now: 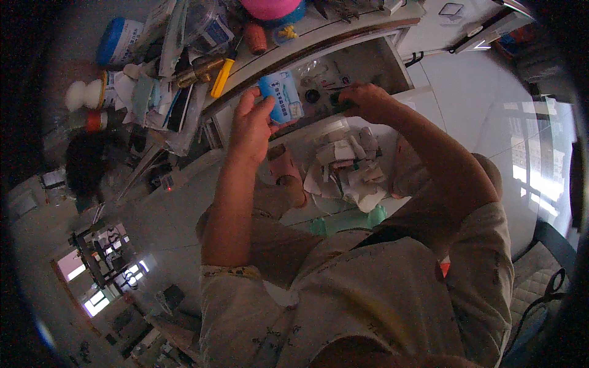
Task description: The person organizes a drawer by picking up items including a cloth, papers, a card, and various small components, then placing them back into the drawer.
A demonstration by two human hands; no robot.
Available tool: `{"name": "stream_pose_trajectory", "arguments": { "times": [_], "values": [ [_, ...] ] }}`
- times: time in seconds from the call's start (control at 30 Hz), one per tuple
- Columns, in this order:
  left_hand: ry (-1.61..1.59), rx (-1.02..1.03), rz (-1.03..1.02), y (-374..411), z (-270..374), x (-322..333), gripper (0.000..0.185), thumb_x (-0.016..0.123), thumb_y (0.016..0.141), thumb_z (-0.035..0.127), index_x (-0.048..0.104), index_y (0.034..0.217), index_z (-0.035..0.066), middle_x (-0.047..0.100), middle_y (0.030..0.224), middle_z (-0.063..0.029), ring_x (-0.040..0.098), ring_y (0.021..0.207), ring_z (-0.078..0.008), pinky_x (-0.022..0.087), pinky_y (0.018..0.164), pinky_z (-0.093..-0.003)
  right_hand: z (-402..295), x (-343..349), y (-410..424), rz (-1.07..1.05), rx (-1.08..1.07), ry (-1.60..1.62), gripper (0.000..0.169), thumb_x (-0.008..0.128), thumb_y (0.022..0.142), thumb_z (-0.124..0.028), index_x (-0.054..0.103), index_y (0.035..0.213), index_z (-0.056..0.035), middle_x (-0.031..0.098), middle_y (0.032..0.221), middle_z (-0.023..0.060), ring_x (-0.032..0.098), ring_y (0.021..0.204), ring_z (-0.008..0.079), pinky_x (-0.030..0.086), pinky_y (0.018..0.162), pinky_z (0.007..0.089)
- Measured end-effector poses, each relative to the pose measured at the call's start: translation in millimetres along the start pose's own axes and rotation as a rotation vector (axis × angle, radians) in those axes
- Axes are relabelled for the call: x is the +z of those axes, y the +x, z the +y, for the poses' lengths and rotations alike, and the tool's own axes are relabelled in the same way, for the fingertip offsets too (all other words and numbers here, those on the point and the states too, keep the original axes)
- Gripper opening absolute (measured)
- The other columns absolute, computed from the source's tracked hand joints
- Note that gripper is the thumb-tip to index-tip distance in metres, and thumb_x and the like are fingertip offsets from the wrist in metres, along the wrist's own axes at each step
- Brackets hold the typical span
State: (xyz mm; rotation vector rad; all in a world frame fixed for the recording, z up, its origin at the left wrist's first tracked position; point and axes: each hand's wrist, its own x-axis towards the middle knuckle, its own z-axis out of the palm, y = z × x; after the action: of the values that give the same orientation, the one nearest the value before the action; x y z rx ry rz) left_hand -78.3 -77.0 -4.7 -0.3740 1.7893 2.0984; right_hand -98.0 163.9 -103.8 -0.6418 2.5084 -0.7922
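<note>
My left hand (252, 126) holds a flat blue and white card or packet (283, 97) by its edge, thumb on top; printed writing covers its face. It is above the left part of an open drawer (382, 60). My right hand (368, 103) reaches into the drawer's right side. Its fingertips touch or hover over a dark item (339, 100), and I cannot tell whether they grip it. Beside those fingers lies a small round black object (312, 95). Clear plastic (313, 69) and other small bits lie on the drawer's floor.
A yellow-handled screwdriver (222, 78) rests on the cluttered tabletop, near a brass fitting (198, 73). A pink basin (271, 7) stands farther back. Between my feet, a green-handled bag (377, 216) holds paper scraps (343, 156). A chair (538, 285) is at the right.
</note>
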Motion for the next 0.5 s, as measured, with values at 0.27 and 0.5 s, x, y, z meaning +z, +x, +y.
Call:
{"name": "stream_pose_trajectory", "arguments": {
  "times": [0.27,0.5],
  "values": [
    [0.148,0.015,0.016,0.3,1.2,0.2,0.028,0.046,0.088,0.010,0.038,0.114,0.006,0.056,0.104,-0.0126,0.060,0.090,-0.0261,0.054,0.071,-0.0445,-1.2,0.6,-4.7,0.170,-0.037,0.046,0.028,0.064,0.073,-0.018,0.057,0.098,-0.0083,0.056,0.096,0.0141,0.055,0.091,0.0329,0.045,0.079,0.0407],
    [0.178,0.025,0.014,-0.5,4.5,11.1,0.030,0.049,0.087,0.009,0.037,0.114,0.005,0.055,0.101,-0.0111,0.061,0.085,-0.0235,0.055,0.069,-0.0429,-3.5,-6.9,-6.8,0.430,-0.046,0.168,0.027,0.064,0.072,-0.016,0.058,0.097,-0.0073,0.059,0.089,0.0146,0.056,0.087,0.0329,0.046,0.076,0.0396]
  ]
}}
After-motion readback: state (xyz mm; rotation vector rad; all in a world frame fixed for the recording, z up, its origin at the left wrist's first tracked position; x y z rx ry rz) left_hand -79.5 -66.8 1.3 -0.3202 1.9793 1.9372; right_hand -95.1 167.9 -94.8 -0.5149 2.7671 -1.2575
